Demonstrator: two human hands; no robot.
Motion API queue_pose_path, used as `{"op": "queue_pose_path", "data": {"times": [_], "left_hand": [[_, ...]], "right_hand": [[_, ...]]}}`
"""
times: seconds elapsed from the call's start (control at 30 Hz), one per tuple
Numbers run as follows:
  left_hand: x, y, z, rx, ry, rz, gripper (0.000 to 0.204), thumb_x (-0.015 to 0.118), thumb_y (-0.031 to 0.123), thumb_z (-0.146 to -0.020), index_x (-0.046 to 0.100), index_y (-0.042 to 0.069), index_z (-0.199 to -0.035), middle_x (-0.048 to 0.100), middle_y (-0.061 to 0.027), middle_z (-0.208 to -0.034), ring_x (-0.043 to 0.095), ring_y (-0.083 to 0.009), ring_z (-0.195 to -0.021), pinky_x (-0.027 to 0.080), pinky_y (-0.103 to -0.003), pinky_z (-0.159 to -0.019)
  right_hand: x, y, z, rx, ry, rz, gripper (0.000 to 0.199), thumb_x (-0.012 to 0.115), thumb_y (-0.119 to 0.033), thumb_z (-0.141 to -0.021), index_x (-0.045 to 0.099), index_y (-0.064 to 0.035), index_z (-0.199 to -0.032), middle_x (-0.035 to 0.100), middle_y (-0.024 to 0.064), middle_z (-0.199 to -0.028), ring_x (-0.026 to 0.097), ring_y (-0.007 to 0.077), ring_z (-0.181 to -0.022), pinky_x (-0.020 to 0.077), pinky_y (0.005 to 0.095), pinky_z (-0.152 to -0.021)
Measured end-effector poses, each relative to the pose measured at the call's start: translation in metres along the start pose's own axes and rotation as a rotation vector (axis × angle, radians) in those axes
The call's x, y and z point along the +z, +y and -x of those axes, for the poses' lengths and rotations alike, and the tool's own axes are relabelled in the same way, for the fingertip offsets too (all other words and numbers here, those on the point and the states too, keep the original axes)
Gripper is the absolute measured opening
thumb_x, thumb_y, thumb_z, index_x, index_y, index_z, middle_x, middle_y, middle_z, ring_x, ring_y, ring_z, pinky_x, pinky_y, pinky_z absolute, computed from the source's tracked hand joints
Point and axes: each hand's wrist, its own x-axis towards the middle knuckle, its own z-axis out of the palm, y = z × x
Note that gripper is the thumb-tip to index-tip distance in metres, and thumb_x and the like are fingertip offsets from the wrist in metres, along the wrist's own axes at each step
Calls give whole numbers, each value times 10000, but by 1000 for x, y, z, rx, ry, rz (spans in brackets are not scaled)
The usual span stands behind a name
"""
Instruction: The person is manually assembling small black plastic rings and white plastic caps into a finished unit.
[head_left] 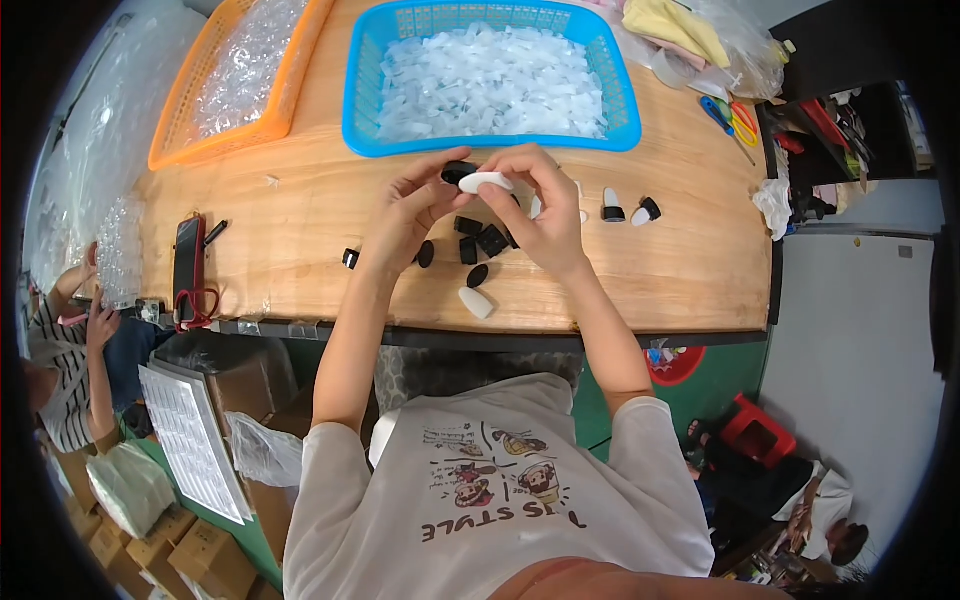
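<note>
- The left hand (405,215) pinches a black cap (458,172); the right hand (540,215) clamps a white oval piece (486,182), both above the wooden table (290,215).
- It seems the joining step; next, I think, the 2 parts need careful alignment and pressing.

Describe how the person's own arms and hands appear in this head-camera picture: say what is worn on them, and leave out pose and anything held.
Both arms are bare from the short sleeves of a white printed T-shirt down. The left hand and right hand wear no gloves. No watch, bracelet or ring shows on either.
</note>
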Motion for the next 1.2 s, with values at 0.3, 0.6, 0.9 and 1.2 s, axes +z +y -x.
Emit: {"op": "queue_pose_path", "data": {"times": [0.3,0.6,0.9,1.2], "left_hand": [[1,-5,0,127,-50,-363,372,639,53,-887,578,-6,-1249,661,-76,-1003,653,-144,-906,537,-272,-839],[3,-4,3,164,-116,-336,359,589,25,-911,568,3,-1269,651,-52,-977,624,-142,-959,516,-298,-890],[0,-8,3,319,-47,-448,316,534,-18,-929,569,-13,-1243,586,-73,-1077,621,-159,-996,550,-287,-836],[7,-10,3,495,62,-351,265,574,-20,-907,548,-1,-1170,601,-64,-946,620,-145,-955,503,-251,-783]], "right_hand": [[2,1,-4,-117,81,206,138,696,-59,-826,586,-16,-897,613,90,-922,618,196,-813,510,299,-715],[3,7,-2,-143,45,253,140,694,-21,-800,578,-26,-880,606,85,-918,611,223,-791,504,311,-665],[6,10,0,-154,21,234,169,709,-43,-798,583,-28,-910,594,86,-923,609,214,-784,504,299,-605],[13,-4,4,36,104,130,271,763,-91,-765,620,-12,-981,636,76,-871,595,144,-711,475,253,-622]]}}
